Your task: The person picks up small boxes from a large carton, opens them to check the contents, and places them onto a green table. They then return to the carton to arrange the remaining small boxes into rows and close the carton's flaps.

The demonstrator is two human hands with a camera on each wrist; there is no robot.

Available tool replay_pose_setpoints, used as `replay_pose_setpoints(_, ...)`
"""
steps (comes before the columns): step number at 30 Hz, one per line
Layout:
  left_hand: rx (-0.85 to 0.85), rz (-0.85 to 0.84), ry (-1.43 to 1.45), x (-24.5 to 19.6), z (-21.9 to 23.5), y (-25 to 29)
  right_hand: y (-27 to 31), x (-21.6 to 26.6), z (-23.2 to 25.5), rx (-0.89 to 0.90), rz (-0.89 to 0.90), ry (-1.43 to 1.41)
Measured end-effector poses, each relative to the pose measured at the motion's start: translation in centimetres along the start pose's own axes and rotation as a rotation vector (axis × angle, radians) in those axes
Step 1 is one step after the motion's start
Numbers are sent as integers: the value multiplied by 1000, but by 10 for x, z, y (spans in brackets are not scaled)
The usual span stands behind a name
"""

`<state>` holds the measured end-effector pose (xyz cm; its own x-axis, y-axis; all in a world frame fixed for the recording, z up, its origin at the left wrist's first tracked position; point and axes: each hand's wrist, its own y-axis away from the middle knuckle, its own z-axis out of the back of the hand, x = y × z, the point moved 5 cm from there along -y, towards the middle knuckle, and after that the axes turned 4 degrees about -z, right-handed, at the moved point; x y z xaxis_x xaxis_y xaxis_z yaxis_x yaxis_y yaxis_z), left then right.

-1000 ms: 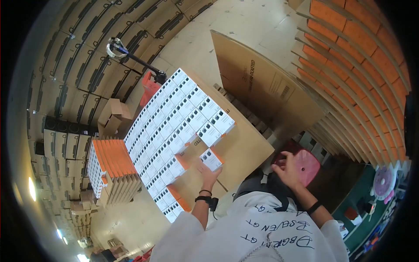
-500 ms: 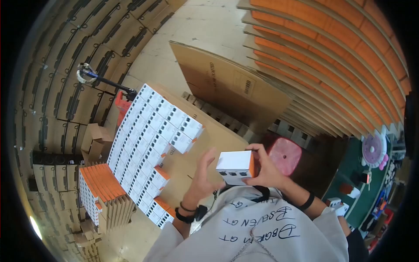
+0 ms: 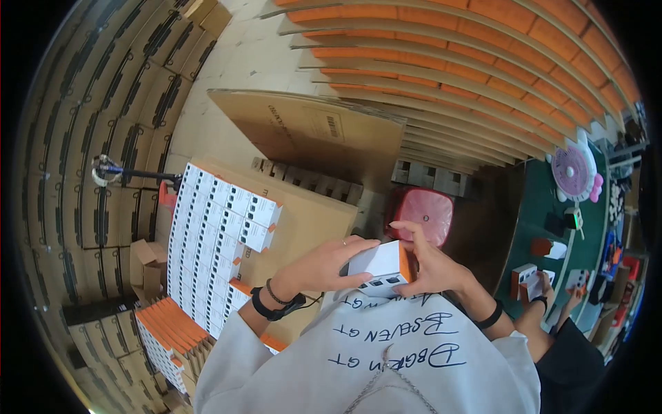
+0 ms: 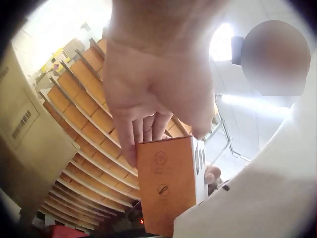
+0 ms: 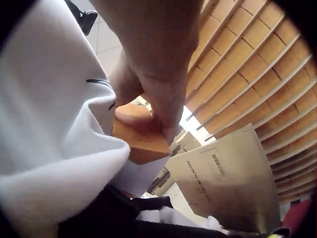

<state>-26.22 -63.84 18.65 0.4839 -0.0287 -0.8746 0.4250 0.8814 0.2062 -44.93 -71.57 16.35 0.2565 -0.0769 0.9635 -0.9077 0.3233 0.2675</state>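
A small white box with orange ends (image 3: pixel 378 261) is held close in front of the shirt, between both hands. My left hand (image 3: pixel 323 268) grips its left end, the thumb along the near edge. From the other side my right hand (image 3: pixel 441 269) holds the orange end between thumb and fingers. Up close in the left wrist view, one orange face (image 4: pixel 166 183) shows two small printed emblems, and the left fingers pass behind it. Part of the box (image 5: pixel 141 136) appears below the right hand (image 5: pixel 166 94) in the right wrist view, partly hidden by the shirt.
Rows of similar white boxes (image 3: pixel 207 241) cover a cardboard surface (image 3: pixel 314 210) on the left. A pink stool (image 3: pixel 425 210) stands ahead. Layered orange boxes (image 3: pixel 448 65) rise beyond a leaning cardboard sheet (image 3: pixel 303 134). Another person's hand (image 3: pixel 538 293) is over the green table (image 3: pixel 517 248) at right.
The left hand was at the box on the cardboard; the box then came to the right hand before the shirt, and now the left hand grips it too. The head view has swung right.
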Motion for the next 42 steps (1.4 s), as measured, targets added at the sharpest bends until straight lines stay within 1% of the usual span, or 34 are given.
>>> replay_pose_setpoints(2,-28,-83,-75,3,-5,-4,5,-4,3,-21,-4,-14)
replay_pose_setpoints(3,-14,-91,-78,0,-7,-6,7,-7,4,-29,-1,13)
replay_pose_setpoints(5,27,-69,-238,-6,-9,-10,7,-11,7,-46,3,43)
replay_pose_setpoints(6,32,-75,-239,-3,-11,-11,7,-12,7,-36,15,26)
replay_pose_setpoints(8,-50,-238,-374,-1,-13,-14,9,-12,9,-34,26,10)
replay_pose_setpoints(9,-47,-244,-374,0,-12,-15,9,-12,9,-22,10,18)
replay_pose_setpoints(11,28,-168,-316,7,-13,-16,9,-14,9,-12,-7,27)
replay_pose_setpoints(14,14,-221,-268,3,-5,-22,9,-15,8,-16,49,9)
replay_pose_setpoints(15,14,-223,-272,4,2,-27,11,-17,7,-16,41,-64)
replay_pose_setpoints(16,-45,0,93,16,14,-36,12,-18,5,-16,33,-138)
replay_pose_setpoints(17,-105,225,457,27,19,-38,13,-15,4,-14,36,-137)
replay_pose_setpoints(18,-108,225,453,29,18,-42,15,-6,4,-37,89,-62)
replay_pose_setpoints(19,-185,325,434,38,16,-48,16,0,3,-68,141,11)
replay_pose_setpoints(20,-262,422,414,49,13,-55,16,1,3,-76,143,12)
replay_pose_setpoints(21,-263,417,413,61,2,-62,16,2,1,-55,131,131)
replay_pose_setpoints(22,-339,371,293,79,-10,-66,14,3,-1,-35,118,248)
replay_pose_setpoints(23,-408,316,173,94,-19,-68,14,9,-3,17,38,251)
replay_pose_setpoints(24,-438,319,219,106,-26,-68,10,5,-3,-7,24,258)
replay_pose_setpoints(25,-445,309,271,120,-34,-67,9,0,-3,-21,101,292)
replay_pose_setpoints(26,-428,311,362,101,-31,-60,15,-2,1,-60,162,335)
replay_pose_setpoints(28,-396,323,541,63,-24,-47,22,2,8,-178,130,326)
replay_pose_setpoints(29,-295,274,377,31,-25,-50,26,0,13,-290,79,258)
replay_pose_setpoints(30,-245,255,382,32,-36,-57,33,-1,18,-336,52,252)
replay_pose_setpoints(32,-290,104,238,42,-53,-72,45,-11,31,-334,-168,76)
replay_pose_setpoints(33,-367,25,376,71,-56,-89,52,-25,38,-473,-56,115)
replay_pose_setpoints(34,-350,111,637,76,-52,-106,57,-42,45,-483,-64,110)
replay_pose_setpoints(36,-267,374,693,76,-52,-133,85,-80,76,-909,-141,52)
replay_pose_setpoints(37,-271,357,767,94,-62,-148,99,-98,92,-1096,-144,67)
replay_pose_setpoints(38,-278,382,738,99,-71,-158,116,-118,108,-1279,-146,81)
replay_pose_setpoints(40,-242,342,677,85,-78,-162,154,-170,139,-1697,-222,301)
replay_pose_setpoints(41,-255,353,675,84,-76,-157,177,-201,155,-1865,-277,322)
replay_pose_setpoints(42,-256,321,675,82,-75,-144,203,-219,165,-2006,-326,316)
